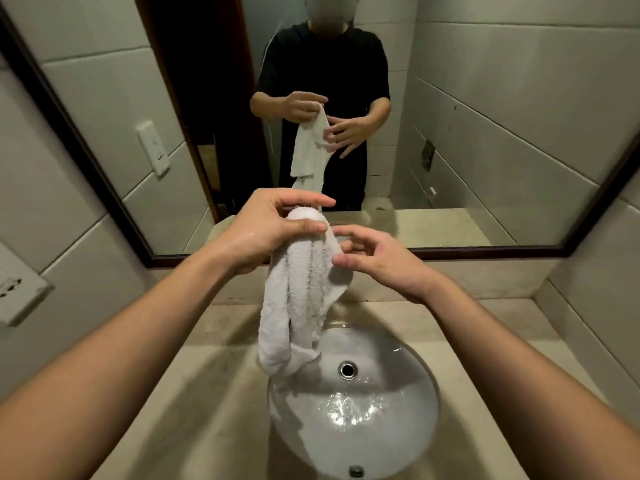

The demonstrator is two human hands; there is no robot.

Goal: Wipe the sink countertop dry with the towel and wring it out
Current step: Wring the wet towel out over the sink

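A white towel hangs in loose folds above the back rim of the white sink basin. My left hand pinches its top fold between thumb and fingers. My right hand is just right of the towel with fingers spread and loosely bent; its fingertips touch the cloth's edge without gripping it. The towel's lower end dangles over the basin's left back rim. The beige stone countertop surrounds the basin and looks damp and streaked.
Water glistens in the basin around the drain. A dark-framed mirror covers the back wall and reflects a person holding the towel. Tiled walls close in on both sides; a white socket plate sticks out at the left.
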